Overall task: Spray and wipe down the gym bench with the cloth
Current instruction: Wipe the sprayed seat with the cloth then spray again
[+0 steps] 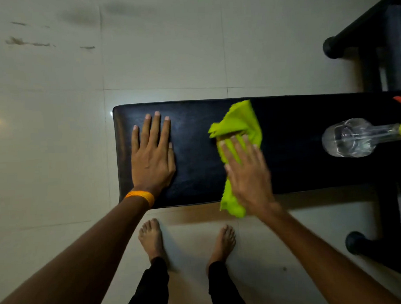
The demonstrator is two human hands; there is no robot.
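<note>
- Pressing flat on the black gym bench (195,156), the left hand (152,158) lies palm down near the pad's left end, fingers straight and close together, grasping nothing.
- An orange wristband (140,197) circles the left wrist, right at the near edge of the pad.
- The right hand (246,172) rests on the lime-green cloth (239,122) further right along the pad. Its fingers are stretched out over the fabric, not curled round it. The hand is blurred, so the thumb may be catching some fabric, but I cannot tell.
- The cloth is rumpled. One part bunches up beyond the fingertips toward the far edge of the bench, and another part hangs over the near edge below the palm.
- A clear spray bottle (348,138) lies on its side on the pad, right of the cloth and apart from it. Its base points toward the cloth, and its yellow-green top is cut off by the picture's right edge.
- Two bare feet (150,239) stand on the pale floor tiles (56,135) just before the bench's near edge, with black trouser legs (152,287) above them.
- Black frame tubes (332,47) with rounded end caps show at the right, beyond and before the pad.
</note>
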